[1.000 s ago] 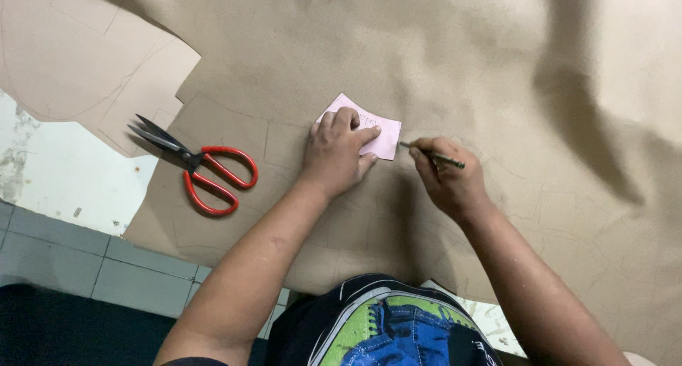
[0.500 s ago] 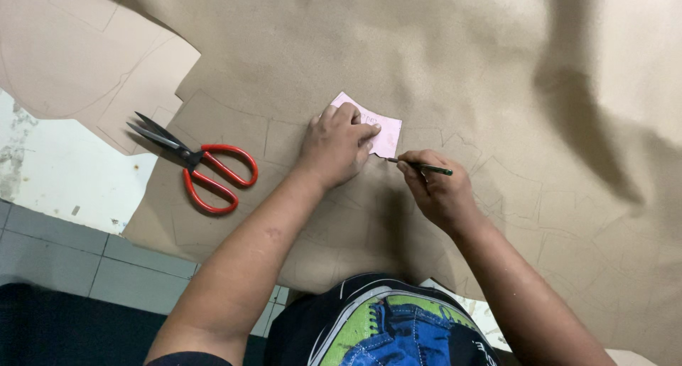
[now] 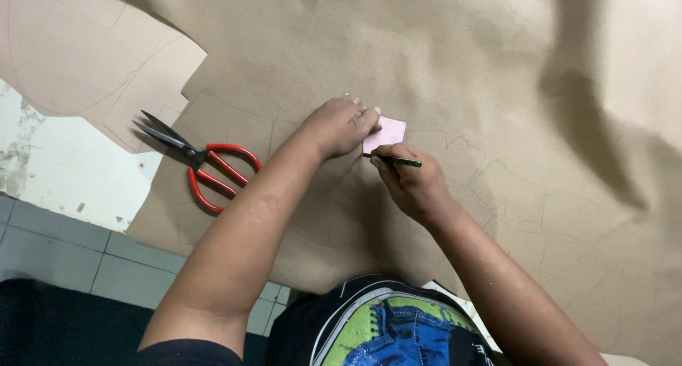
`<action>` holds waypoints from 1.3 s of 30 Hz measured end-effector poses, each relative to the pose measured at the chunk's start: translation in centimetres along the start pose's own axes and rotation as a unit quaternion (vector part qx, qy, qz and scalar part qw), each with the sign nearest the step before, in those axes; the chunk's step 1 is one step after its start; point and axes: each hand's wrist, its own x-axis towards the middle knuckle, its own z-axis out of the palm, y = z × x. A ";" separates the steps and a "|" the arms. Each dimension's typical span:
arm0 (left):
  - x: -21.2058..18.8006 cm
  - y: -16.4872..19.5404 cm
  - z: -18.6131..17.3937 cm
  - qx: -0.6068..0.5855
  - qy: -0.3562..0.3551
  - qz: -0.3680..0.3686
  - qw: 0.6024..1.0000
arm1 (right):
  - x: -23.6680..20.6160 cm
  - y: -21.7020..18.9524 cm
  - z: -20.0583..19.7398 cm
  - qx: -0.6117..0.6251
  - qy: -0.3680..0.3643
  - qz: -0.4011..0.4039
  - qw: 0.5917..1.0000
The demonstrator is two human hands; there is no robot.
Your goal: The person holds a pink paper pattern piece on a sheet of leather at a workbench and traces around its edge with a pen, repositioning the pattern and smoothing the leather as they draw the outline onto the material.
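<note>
- Pencil (image 3: 403, 161) slid left since before, tip now at card (image 3: 387, 134) edge
- Left hand (image 3: 339, 127) flat, pinning card to paper (image 3: 462, 68)
- Right hand (image 3: 414, 183) closed around pencil
- Scissors (image 3: 202, 161) lying left, apart

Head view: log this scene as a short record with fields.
Surface: large tan sheet with drawn outlines
Left hand: pressing down a small pink card
Right hand: holding a dark pencil, tip at the card's lower edge
Scissors: red handles, blades open, lying left of the hands, untouched
Cut piece: paler sheet, upper left
</note>
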 end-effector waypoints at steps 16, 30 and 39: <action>2.2 -0.1 -1.7 -0.104 -0.079 -0.085 0.988 | 2.0 0.5 0.9 -0.030 0.015 -0.040 0.999; 4.4 0.8 -2.7 -0.181 -0.177 -0.145 0.957 | 1.6 0.1 2.0 0.005 0.013 -0.076 0.997; 3.3 0.7 -3.7 -0.195 -0.159 -0.082 0.964 | 5.0 -1.7 4.3 0.084 0.050 -0.092 0.991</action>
